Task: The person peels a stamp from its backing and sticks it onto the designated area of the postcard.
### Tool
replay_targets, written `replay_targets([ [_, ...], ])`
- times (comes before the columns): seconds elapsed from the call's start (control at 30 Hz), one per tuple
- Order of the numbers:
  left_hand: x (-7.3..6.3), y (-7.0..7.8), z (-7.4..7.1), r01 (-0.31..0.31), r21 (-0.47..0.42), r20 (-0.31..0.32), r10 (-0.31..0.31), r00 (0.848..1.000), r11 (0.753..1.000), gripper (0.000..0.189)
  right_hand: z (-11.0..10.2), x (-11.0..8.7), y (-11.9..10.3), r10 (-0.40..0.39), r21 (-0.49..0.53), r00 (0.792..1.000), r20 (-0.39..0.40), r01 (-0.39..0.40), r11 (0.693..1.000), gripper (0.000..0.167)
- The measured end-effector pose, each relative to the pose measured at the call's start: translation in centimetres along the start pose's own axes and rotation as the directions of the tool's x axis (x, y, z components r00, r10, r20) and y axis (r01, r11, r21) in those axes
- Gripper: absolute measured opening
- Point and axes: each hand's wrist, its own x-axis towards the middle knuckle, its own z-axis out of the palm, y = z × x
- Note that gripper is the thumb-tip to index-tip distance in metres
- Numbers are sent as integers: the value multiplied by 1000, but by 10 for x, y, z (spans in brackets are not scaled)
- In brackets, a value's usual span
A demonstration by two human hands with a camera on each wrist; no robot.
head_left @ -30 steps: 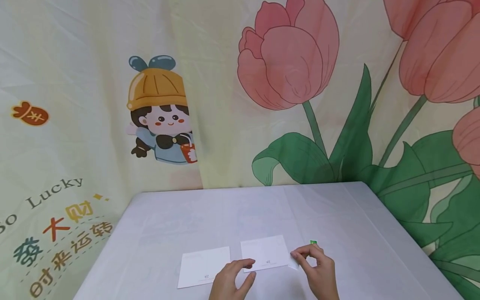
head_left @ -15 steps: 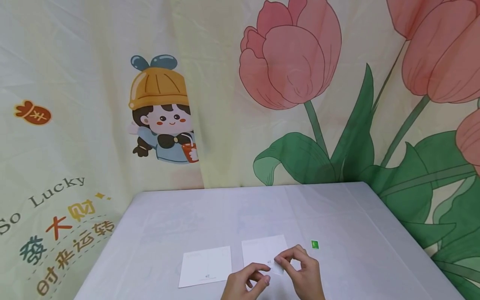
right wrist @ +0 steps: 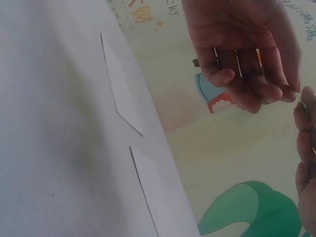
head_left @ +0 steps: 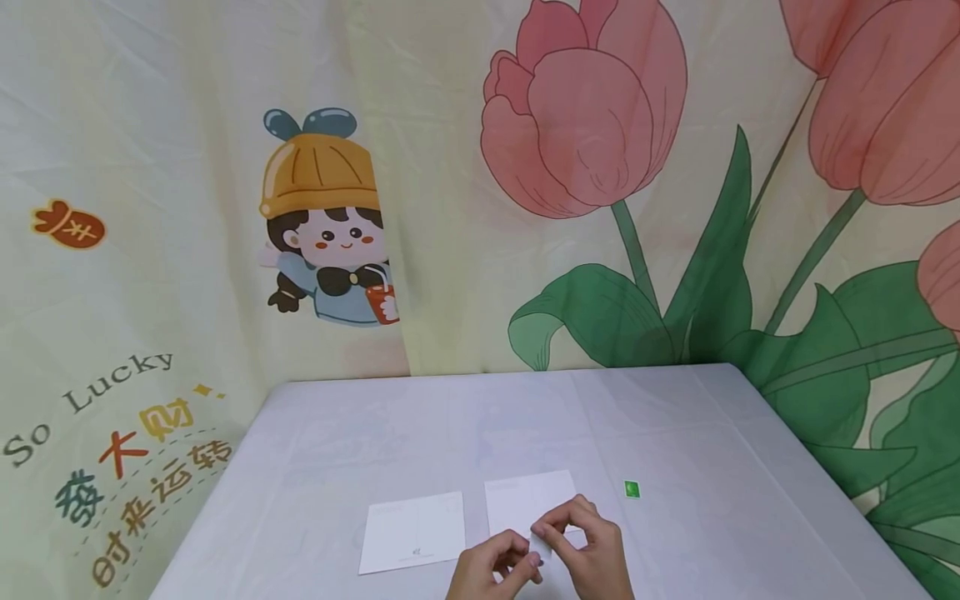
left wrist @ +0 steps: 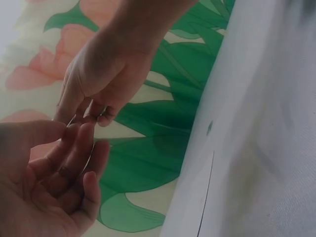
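Observation:
Between my two hands, above the right white card (head_left: 510, 500), is a small white piece of paper (head_left: 542, 547). My right hand (head_left: 592, 546) pinches its upper edge between thumb and forefinger. My left hand (head_left: 495, 569) has its thumb and forefinger tips at the other edge, seemingly pinching it. In the left wrist view, the tips of the left hand (left wrist: 54, 177) and right hand (left wrist: 106, 74) meet. The right wrist view also shows the left hand (right wrist: 242, 44) and right hand (right wrist: 307, 143) meeting at the fingertips. The paper's face is hidden.
Another white card (head_left: 412, 533) with a small printed mark lies to the left on the white-covered table (head_left: 337, 442). A small green stamp-like square (head_left: 632, 489) lies to the right. Behind the table hangs a curtain (head_left: 442, 208) printed with tulips and a cartoon figure.
My right hand has moved left from beside the green square with the white piece of paper. My left hand has shifted slightly right, and both hands' fingertips have come together.

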Motion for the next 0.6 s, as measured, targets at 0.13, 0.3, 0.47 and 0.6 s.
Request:
replay_targets([
  [0.13, -1, 0, -1, -3, -13, 1, 3, 1000, 1000, 16, 1, 0, -2, 13, -7, 1000, 2, -13, 1000, 10],
  [0.3, 0, -1, -1, -69, -17, -15, 69, 998, 997, 15, 3, -2, 8, -15, 4, 1000, 0, 15, 1000, 11],
  [0.47, 0, -3, -2, -122, -2, -24, 122, 992, 993, 13, 4, -7, 28, -20, 21, 1000, 6, 20, 1000, 13],
  [0.6, 0, -3, -3, -115, -1, -25, 115, 993, 993, 14, 5, -8, 34, 11, 16, 1000, 0, -11, 1000, 15],
])
